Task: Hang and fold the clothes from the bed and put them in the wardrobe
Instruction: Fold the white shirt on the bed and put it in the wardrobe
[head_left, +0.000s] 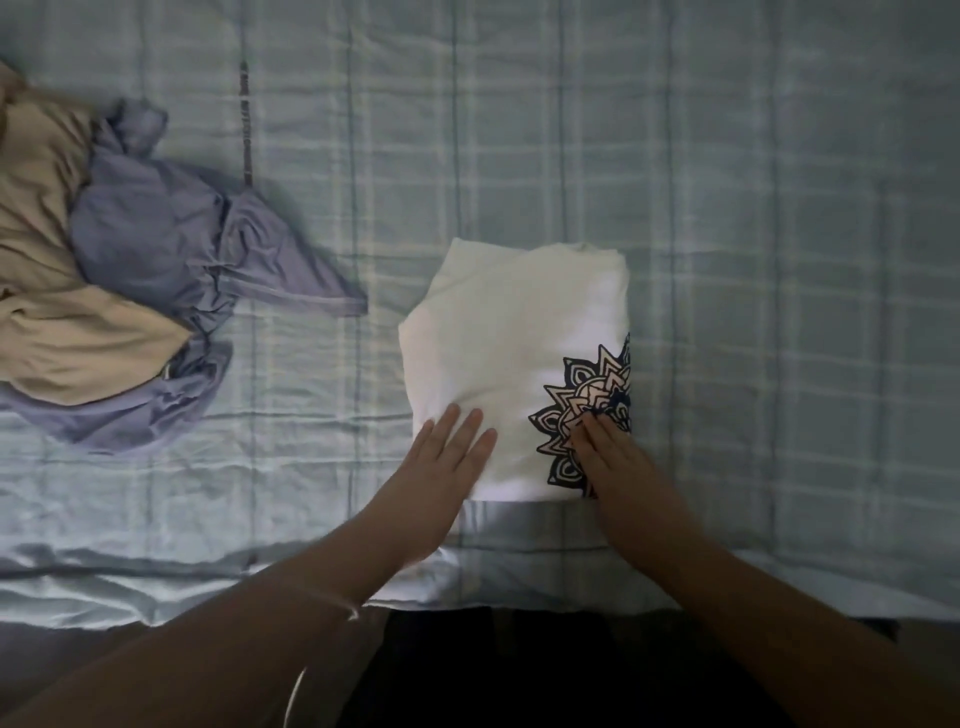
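Grip apart, left hand (448, 460) and right hand (618, 460) flat on folded shirt (509, 338), long axis pointing away.

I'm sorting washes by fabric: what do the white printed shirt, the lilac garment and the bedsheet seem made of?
White printed shirt: likely matte cotton knit; it holds a flat fold. Lilac garment: thin, soft, perhaps jersey; it slumps in fine creases. Bedsheet: checked woven cloth, perhaps satin-finished; its near edge shines.
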